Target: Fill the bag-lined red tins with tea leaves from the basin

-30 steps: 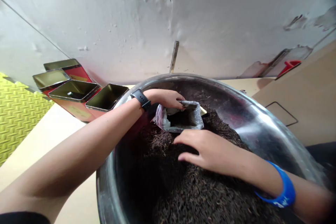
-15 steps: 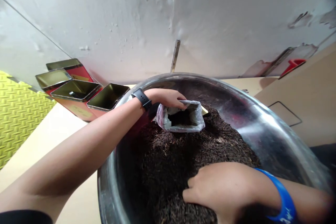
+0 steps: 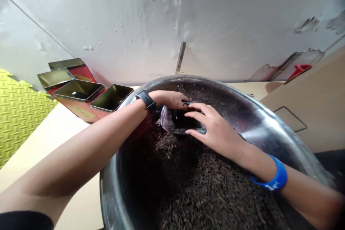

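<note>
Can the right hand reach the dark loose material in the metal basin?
Likely yes: the right hand is over the plastic bag, and the dark loose material lies uncovered close by.

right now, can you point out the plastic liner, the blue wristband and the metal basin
Plastic liner [image 3: 167, 120]: head view, on its left side.
Blue wristband [image 3: 281, 177]: head view, on the band's outer face.
Metal basin [image 3: 113, 190]: head view, on the left of its rim.

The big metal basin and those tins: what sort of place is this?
Probably a small workroom where loose tea is handled, though I can't be certain: a large metal basin holds dark, tea-like leaves, and open red tins stand beside it, near a peeling wall.
</note>
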`<state>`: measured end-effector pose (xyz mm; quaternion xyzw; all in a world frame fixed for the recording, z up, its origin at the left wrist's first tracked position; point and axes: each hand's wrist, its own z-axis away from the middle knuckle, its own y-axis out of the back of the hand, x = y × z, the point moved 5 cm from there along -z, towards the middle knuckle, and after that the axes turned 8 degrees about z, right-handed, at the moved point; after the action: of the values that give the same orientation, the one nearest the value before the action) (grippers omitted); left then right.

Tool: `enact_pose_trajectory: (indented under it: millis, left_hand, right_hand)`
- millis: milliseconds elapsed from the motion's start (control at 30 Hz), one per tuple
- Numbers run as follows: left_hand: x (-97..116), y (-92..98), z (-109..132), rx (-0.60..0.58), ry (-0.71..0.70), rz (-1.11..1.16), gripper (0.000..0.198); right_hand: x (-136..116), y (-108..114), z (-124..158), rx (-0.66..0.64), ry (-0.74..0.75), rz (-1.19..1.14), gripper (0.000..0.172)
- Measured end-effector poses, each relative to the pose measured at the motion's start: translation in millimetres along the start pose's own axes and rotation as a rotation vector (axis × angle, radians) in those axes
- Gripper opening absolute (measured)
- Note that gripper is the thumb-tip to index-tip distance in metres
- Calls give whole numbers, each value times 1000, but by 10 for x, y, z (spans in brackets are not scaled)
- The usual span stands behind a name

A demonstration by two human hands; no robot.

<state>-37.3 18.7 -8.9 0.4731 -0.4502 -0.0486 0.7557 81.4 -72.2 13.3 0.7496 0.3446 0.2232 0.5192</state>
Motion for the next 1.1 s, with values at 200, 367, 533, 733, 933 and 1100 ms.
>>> enact_pose_trajectory:
  millis: [200, 367, 533, 733, 933, 1100]
  left_hand:
    - [40, -33, 19, -13, 57, -73, 44]
    - [25, -39, 11, -23, 47, -36, 42]
    - [-14, -35, 8, -26, 71, -17, 41]
    - [-16, -17, 1, -2, 31, -38, 34]
    - [-18, 51, 14, 98, 19, -31, 45]
    - [3, 121, 69, 191, 81, -19, 73]
  right_hand:
    - [-416, -246, 216, -305, 264, -105, 34]
    - [-565, -316, 294, -257, 281, -122, 37]
    - [-752, -459, 415, -357, 492, -183, 54]
    - [-720, -554, 516, -602, 476, -305, 89]
    - [-757, -561, 592, -937, 664, -284, 73]
    - [-738, -547, 620, -991, 661, -241, 50]
